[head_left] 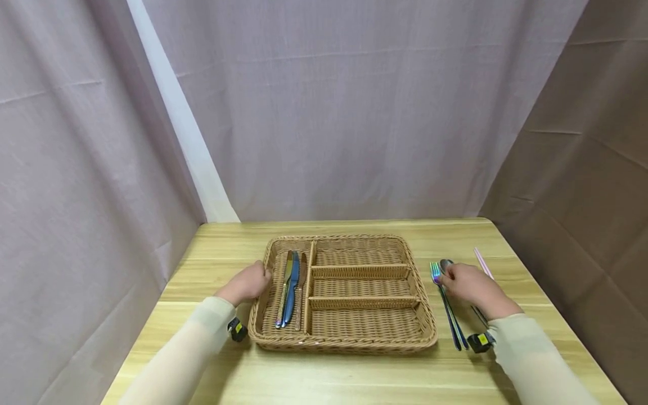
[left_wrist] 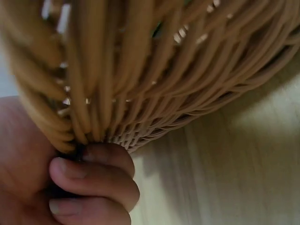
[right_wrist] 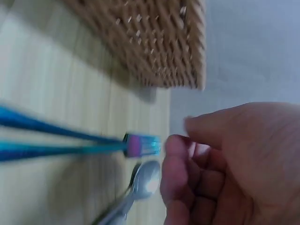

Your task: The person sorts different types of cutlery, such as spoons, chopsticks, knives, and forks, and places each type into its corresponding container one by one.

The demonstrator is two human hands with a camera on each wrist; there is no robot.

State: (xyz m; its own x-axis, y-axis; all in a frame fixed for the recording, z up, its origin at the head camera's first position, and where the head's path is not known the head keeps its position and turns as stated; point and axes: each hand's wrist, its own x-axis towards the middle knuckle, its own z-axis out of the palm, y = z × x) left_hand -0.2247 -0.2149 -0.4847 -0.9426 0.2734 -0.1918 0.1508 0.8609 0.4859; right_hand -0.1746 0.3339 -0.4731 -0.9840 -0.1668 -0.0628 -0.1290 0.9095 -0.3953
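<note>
My left hand [head_left: 249,283] grips the left rim of a wicker cutlery basket [head_left: 372,342]; in the left wrist view its fingers [left_wrist: 101,180] curl round the woven edge. Knives [head_left: 289,289] with blue and patterned handles lie lengthwise in the basket's left compartment. To the right of the basket, my right hand [head_left: 473,286] hovers over cutlery, fingers loosely bent and nothing between them. Rainbow-coloured forks [head_left: 448,309] lie together beside it, their tines near the fingertips in the right wrist view. Silver spoons [right_wrist: 146,180] lie next to them, partly hidden by the hand in the head view.
Pink chopsticks [head_left: 483,262] lie beyond the right hand, partly covered by it. Dividers [head_left: 361,302] split the basket's right side into three compartments. The wooden table [head_left: 324,377] is bounded by grey curtains [head_left: 354,129] behind and at both sides.
</note>
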